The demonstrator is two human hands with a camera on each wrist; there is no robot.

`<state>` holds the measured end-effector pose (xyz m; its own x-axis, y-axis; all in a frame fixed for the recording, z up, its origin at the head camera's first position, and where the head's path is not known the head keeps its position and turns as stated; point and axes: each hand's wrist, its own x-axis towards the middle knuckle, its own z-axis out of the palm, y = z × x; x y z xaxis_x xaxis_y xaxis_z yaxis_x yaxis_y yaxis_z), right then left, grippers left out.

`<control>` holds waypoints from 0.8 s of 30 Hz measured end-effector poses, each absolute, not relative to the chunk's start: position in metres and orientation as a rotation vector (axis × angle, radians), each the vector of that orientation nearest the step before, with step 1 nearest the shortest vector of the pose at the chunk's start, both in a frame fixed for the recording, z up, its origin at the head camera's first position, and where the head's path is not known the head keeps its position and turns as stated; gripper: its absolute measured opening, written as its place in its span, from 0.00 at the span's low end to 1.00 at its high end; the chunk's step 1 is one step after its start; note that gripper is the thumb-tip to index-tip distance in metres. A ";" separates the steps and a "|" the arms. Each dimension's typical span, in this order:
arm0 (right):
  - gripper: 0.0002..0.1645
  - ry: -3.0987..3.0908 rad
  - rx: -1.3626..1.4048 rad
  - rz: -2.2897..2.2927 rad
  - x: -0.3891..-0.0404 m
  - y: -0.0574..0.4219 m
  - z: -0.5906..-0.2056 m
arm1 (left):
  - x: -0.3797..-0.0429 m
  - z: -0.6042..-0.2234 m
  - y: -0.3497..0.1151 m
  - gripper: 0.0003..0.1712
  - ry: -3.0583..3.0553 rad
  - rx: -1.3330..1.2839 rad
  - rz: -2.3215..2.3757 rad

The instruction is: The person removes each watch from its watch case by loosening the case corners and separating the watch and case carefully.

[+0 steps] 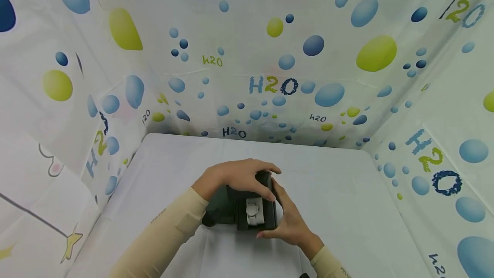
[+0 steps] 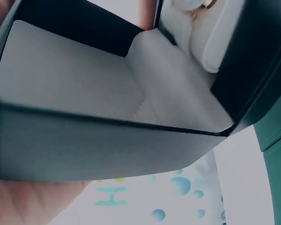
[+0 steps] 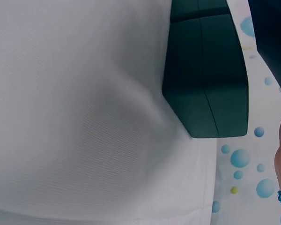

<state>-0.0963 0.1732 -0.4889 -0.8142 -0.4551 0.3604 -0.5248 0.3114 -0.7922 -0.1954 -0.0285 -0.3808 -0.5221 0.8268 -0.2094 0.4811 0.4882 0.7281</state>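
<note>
- At nine o'clock from the watch box (image 1: 242,217), shows a dark green seamed case (image 1: 223,207) on the white tabletop (image 1: 339,200), partly under the left forearm (image 1: 170,226).
- At about eleven o'clock, reaches over the box with the left hand (image 1: 244,178). Grips the lid (image 2: 84,145) there, with thumb and fingers spread to opposite sides of it.
- In the left wrist view, reveals a pale lining (image 2: 61,70) inside the lid, tipped back from the base and joined to it along one edge.
- Near the middle of the tabletop, presents the watch box with its inside uncovered. Cannot tell whether resting on the cloth or lifted slightly.
- Inside the base, holds a round-dialled wristwatch (image 1: 252,210) around a white cushion (image 1: 260,206), dial upward.
- At three o'clock, clasps the base with the right hand (image 1: 291,220), fingers along the right side and thumb at about six o'clock, on the near edge.
- Seems midway through swinging the lid. Cannot tell from this moment whether opening or closing.
- Next, probably calls for a firm right-hand hold on the base and a slow left-hand turn of the lid about the joined edge, without jolting the wristwatch.
</note>
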 end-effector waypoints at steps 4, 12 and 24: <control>0.81 -2.488 0.958 1.518 -0.092 0.171 -0.483 | -0.199 -0.380 -0.031 0.41 2.142 1.039 0.849; 0.82 -2.537 0.912 1.496 -0.088 0.168 -0.483 | -0.200 -0.377 -0.036 0.37 2.161 0.944 0.810; 0.81 -2.481 0.931 1.519 -0.086 0.170 -0.486 | -0.201 -0.368 -0.036 0.32 2.264 1.043 0.807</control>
